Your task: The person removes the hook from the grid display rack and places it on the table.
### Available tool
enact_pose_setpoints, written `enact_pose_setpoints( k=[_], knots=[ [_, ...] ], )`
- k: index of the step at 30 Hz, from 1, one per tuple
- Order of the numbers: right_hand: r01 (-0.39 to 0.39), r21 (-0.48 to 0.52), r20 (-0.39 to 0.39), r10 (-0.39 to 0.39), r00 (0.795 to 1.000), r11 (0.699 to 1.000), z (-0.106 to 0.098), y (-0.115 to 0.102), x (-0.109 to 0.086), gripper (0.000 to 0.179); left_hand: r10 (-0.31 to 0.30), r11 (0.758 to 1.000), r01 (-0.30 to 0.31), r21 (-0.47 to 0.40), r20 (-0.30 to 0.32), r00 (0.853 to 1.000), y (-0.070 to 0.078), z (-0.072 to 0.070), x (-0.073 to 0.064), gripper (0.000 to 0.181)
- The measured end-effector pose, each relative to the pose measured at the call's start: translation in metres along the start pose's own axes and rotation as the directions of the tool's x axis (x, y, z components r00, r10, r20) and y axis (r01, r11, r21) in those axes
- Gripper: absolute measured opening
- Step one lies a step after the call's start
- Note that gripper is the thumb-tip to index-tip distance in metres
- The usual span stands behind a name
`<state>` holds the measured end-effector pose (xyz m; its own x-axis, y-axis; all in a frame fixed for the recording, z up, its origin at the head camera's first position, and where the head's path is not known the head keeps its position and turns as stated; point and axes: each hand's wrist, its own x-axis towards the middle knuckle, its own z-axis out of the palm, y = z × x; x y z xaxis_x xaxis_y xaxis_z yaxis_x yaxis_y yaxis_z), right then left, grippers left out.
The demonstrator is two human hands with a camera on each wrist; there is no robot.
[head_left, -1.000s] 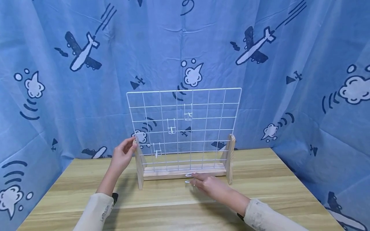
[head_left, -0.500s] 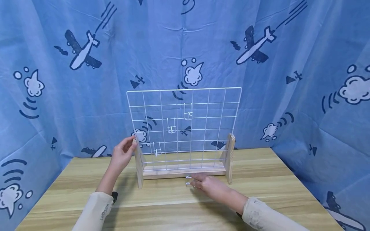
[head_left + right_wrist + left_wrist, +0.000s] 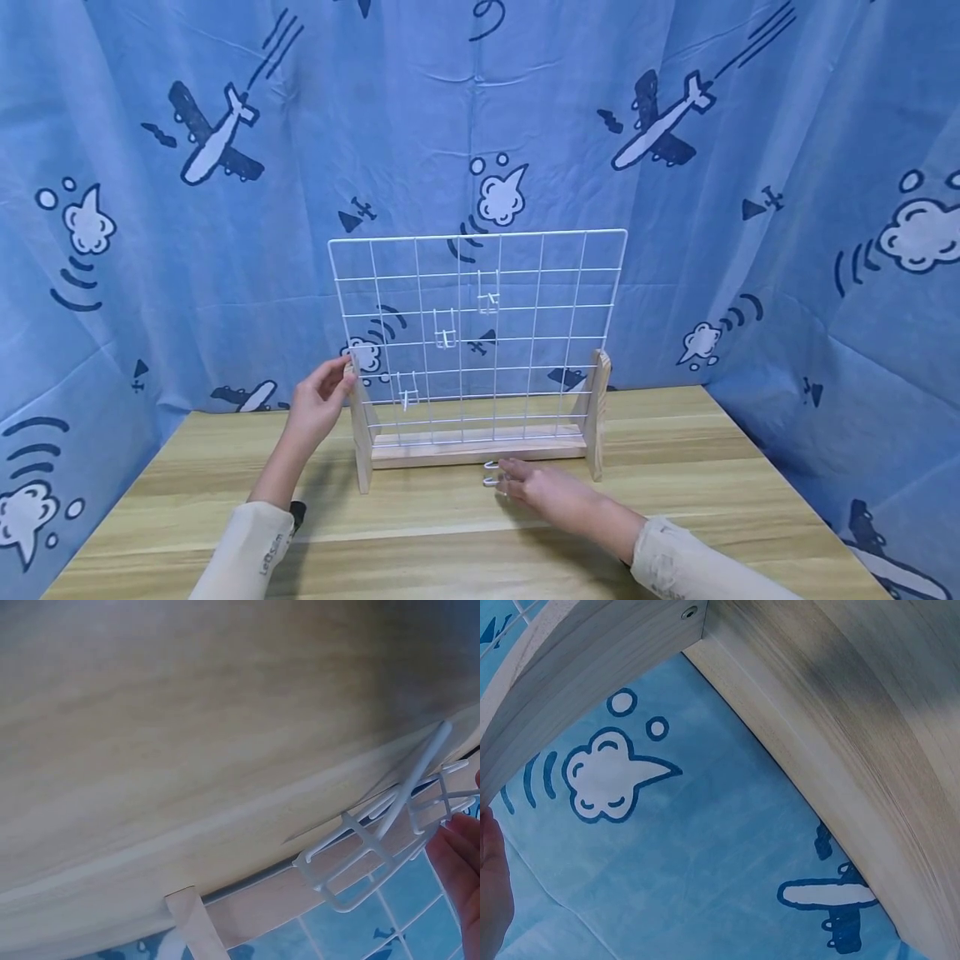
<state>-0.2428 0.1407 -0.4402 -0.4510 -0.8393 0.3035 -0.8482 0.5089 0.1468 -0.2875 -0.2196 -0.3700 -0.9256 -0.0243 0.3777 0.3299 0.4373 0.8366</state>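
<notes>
Hands: well apart, left hand point(image 3: 318, 400) pinching the left wooden upright point(image 3: 362, 446) near its top, right hand point(image 3: 551, 493) pinching a white wire hook point(image 3: 403, 796)
Hook: held in front of the wooden crossbar point(image 3: 450, 456)
Grid point(image 3: 497, 340): white wire, three similar hooks point(image 3: 446, 337) hanging diagonally across it

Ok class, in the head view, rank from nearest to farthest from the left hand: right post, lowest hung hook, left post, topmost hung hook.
1. Left post, touching the left hand
2. Lowest hung hook, lower left of the grid
3. Topmost hung hook, upper middle of the grid
4. Right post, grid's right side
</notes>
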Motion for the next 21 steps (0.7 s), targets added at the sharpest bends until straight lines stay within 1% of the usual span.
enact_pose_setpoints(
  k=[9, 13, 16, 21],
  knots=[
    [0.009, -0.003, -0.041, -0.009, 0.999, 1.000, 0.004, -0.006, -0.003, 0.026, 0.001, 1.000, -0.001, -0.002, 0.001, 1.000, 0.000, 0.000, 0.000, 0.045],
    [0.002, -0.005, -0.038, -0.002, 0.999, 1.000, 0.003, -0.010, -0.004, 0.028, 0.002, 1.000, -0.002, -0.004, 0.000, 1.000, 0.000, 0.000, -0.001, 0.044],
    [0.006, -0.037, -0.032, -0.007, 0.999, 0.999, 0.003, -0.012, -0.004, 0.028, 0.004, 1.000, -0.004, -0.008, -0.005, 1.000, 0.000, 0.000, -0.001, 0.043],
    [0.034, -0.104, -0.023, -0.036, 0.999, 0.994, 0.003, -0.015, -0.003, 0.028, 0.010, 1.000, -0.010, -0.013, -0.010, 1.000, 0.000, 0.001, -0.001, 0.041]
  ],
)
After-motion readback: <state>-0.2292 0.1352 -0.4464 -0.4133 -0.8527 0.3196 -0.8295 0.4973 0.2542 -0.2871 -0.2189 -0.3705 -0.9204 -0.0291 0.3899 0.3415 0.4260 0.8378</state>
